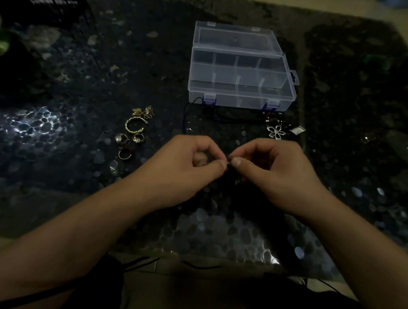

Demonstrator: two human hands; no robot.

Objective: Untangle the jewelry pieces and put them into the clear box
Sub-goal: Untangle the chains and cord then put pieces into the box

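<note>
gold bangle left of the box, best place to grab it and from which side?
Take the gold bangle from above with a pinch across its band, probably on the near-left arc. It lies flat on the dark table, so a side approach gets no purchase. The far side touches a tangle of gold chain, and two rings sit just in front, so keep the grip narrow.

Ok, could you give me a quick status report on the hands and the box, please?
Left hand and right hand pinching a small tangled piece together. Clear box open, compartments look empty. Nothing blocking.

Near the open clear box [240, 69], the left hand [188, 163] and right hand [268, 167] pinch a thin jewelry piece [228, 161] between fingertips.
</note>
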